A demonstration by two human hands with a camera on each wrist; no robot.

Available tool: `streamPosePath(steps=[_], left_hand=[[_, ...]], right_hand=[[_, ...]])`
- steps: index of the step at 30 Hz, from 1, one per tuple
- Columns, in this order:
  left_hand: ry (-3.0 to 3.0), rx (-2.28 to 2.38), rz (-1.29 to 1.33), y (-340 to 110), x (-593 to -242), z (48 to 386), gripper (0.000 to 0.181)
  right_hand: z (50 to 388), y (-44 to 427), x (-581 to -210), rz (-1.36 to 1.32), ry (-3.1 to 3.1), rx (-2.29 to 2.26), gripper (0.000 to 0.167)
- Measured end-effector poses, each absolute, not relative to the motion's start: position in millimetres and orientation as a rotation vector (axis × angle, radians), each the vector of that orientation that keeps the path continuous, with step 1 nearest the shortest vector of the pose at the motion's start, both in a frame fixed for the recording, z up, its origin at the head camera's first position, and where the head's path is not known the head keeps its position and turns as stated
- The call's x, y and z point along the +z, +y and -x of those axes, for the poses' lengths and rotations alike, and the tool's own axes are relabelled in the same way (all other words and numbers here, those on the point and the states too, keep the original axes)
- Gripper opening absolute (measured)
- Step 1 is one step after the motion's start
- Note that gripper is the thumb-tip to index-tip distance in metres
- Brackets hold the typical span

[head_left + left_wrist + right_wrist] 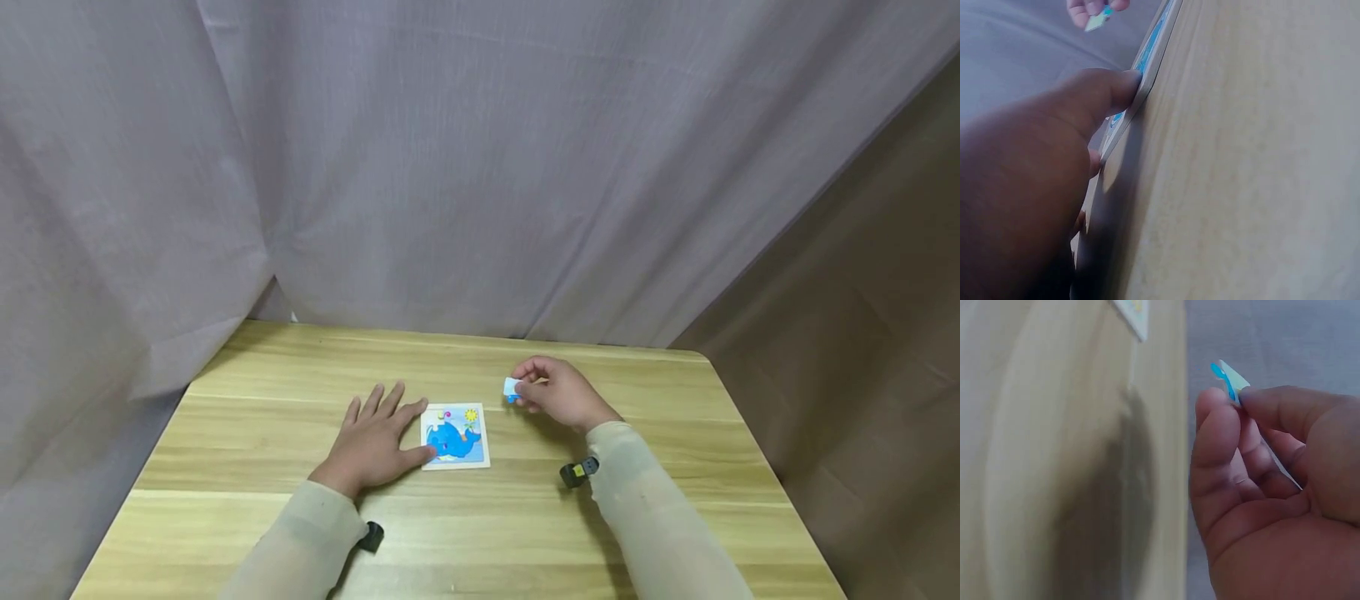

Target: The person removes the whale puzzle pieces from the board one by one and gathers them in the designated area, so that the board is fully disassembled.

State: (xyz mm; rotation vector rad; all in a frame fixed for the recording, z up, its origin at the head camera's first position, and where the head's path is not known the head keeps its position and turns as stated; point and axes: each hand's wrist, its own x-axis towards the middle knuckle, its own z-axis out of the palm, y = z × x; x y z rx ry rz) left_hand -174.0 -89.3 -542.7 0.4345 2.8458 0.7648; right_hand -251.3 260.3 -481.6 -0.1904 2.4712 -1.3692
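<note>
A square whale jigsaw puzzle [457, 457] with a pale frame lies flat on the table. My left hand [372, 443] rests at its left side with fingers spread. Its thumb touches the lower left edge, and its index fingertip is at the upper left corner. To the right of the puzzle, my right hand [561, 395] pinches a small white and blue puzzle piece [512, 387] between thumb and fingers, raised off the table. The right wrist view shows that piece [1226, 376] at the fingertips; part of it is hidden by them.
The wooden table [480, 533] has a rounded far right corner. A grey curtain [450, 167] hangs along its far edge, and a darker brown curtain [862, 317] hangs on the right. Small dark devices sit at both wrists, below the sleeves.
</note>
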Motion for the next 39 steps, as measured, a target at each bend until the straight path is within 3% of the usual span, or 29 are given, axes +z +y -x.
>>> streamPosePath(steps=[19, 39], left_hand=[[2.844, 0.77, -0.465, -82.9, -543.0, 172.3, 0.084], [2.847, 0.755, -0.476, -84.3, -539.6, 169.5, 0.086]], right_hand=[[240.1, 267.5, -505.5, 0.181, 2.647, -0.994, 0.005], [238.6, 261.9, -499.0, 0.395, 2.846, -0.633, 0.009]])
